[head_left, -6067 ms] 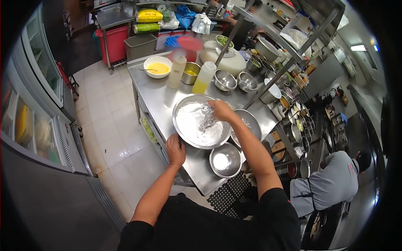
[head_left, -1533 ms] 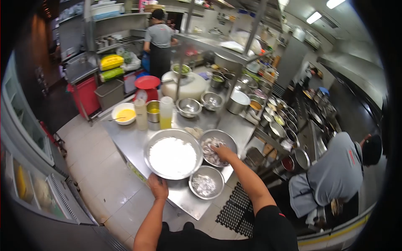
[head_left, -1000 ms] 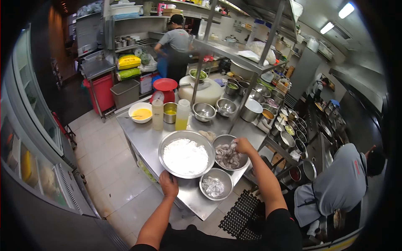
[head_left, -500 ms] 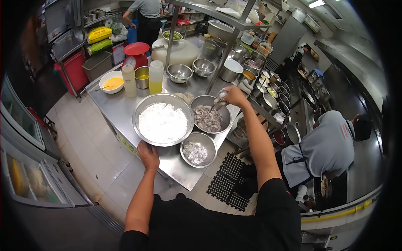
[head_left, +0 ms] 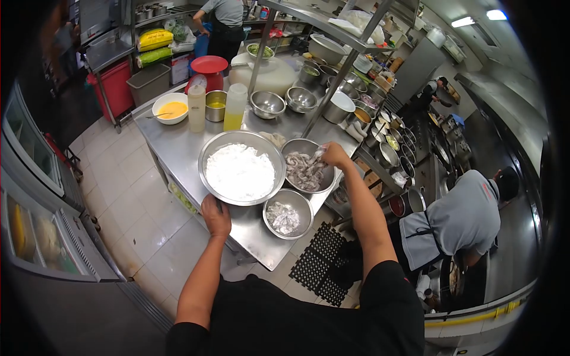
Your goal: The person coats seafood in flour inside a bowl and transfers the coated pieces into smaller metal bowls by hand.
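My right hand point(head_left: 337, 155) is closed around a few slick grey pieces that look like raw shrimp, at the right rim of a steel bowl point(head_left: 328, 184). More grey shrimp point(head_left: 304, 169) lie in that bowl. My left hand point(head_left: 215, 217) curls over the table's edge, just below a large steel bowl point(head_left: 208, 184) of white flour point(head_left: 240, 172); its fingertips are partly hidden. A smaller steel bowl point(head_left: 307, 221) in front holds flour-coated pieces point(head_left: 283, 218).
Behind stand a white bowl of yellow liquid point(head_left: 171, 109), squeeze bottles point(head_left: 236, 107), a metal pot point(head_left: 215, 105), empty steel bowls point(head_left: 267, 104) and a red scale point(head_left: 208, 65). A shelf post point(head_left: 332, 89) rises beside the bowls. A co-worker point(head_left: 454, 213) bends at the stove on the right.
My right hand has lowered from above the shrimp bowl to its right rim, bringing the lifted clump down. My left hand stays by the table edge. The view has shifted slightly.
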The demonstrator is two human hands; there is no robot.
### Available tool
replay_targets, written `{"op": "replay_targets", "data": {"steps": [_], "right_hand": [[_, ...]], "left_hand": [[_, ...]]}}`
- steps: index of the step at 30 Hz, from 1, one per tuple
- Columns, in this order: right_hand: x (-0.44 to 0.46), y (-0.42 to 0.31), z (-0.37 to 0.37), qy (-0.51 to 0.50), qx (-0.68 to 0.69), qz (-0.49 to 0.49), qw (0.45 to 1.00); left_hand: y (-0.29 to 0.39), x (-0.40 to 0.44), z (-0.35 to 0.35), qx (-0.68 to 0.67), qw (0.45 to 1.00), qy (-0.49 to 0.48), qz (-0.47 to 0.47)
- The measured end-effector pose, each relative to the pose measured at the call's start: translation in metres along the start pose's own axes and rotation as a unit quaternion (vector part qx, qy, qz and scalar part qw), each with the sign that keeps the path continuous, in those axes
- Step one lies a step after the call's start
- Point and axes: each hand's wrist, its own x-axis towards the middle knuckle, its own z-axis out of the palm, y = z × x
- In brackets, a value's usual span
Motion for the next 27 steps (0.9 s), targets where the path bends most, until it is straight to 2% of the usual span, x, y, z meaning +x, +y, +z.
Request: {"op": "replay_targets", "data": {"steps": [4,6,8,9,12,13,14,16,17,19,20,21,22,24,26,27], "right_hand": [[0.002,-0.038,-0.055,-0.034,0.003,-0.002,0.999],[0.008,-0.047,-0.076,0.006,0.031,-0.051,0.998],[-0.007,-0.098,-0.104,-0.028,0.039,-0.057,0.997],[-0.007,-0.114,-0.112,-0.052,0.086,-0.059,0.993],[-0.008,-0.16,-0.121,-0.074,0.102,-0.129,0.984],[-0.01,-0.182,-0.12,-0.09,0.113,-0.115,0.983],[-0.011,-0.198,-0.115,-0.097,0.111,-0.119,0.982],[-0.011,-0.224,-0.099,-0.109,0.108,-0.188,0.97],[-0.012,-0.233,-0.085,-0.103,0.087,-0.186,0.973],[0.005,-0.233,-0.045,-0.182,0.122,-0.179,0.959],[0.013,-0.231,-0.022,-0.197,0.074,-0.163,0.964],[0.014,-0.235,0.001,-0.193,-0.009,-0.205,0.96],[0.019,-0.227,0.031,-0.238,0.108,-0.149,0.954],[0.014,-0.226,0.07,-0.286,0.121,-0.172,0.935],[0.024,-0.21,0.109,-0.27,0.14,-0.112,0.946],[0.02,-0.213,0.116,-0.273,0.14,-0.114,0.945]], "left_hand": [[0.001,0.0,0.0,-0.002,1.0,0.009,0.002],[0.002,0.0,0.001,-0.004,1.0,0.01,-0.004],[0.0,0.0,-0.002,-0.001,1.0,0.016,-0.014],[0.001,0.0,-0.002,-0.003,1.0,0.025,-0.006],[-0.002,0.0,-0.001,-0.011,0.999,0.03,-0.018],[-0.002,0.0,-0.001,-0.018,0.999,0.034,-0.012],[-0.001,0.0,-0.002,-0.024,0.999,0.036,-0.006],[0.0,0.001,-0.004,-0.027,0.999,0.043,-0.018],[0.001,0.002,-0.004,-0.026,0.999,0.044,-0.016],[0.003,0.002,-0.006,-0.024,0.999,0.045,-0.015],[0.003,0.003,-0.006,-0.022,0.998,0.05,-0.019],[0.003,0.003,-0.006,-0.027,0.998,0.046,-0.02],[0.003,0.003,-0.007,-0.032,0.998,0.041,-0.022],[0.003,0.004,-0.008,-0.035,0.998,0.035,-0.033],[0.004,0.005,-0.01,-0.048,0.998,0.044,-0.011],[0.004,0.006,-0.01,-0.047,0.998,0.038,-0.014]]}}
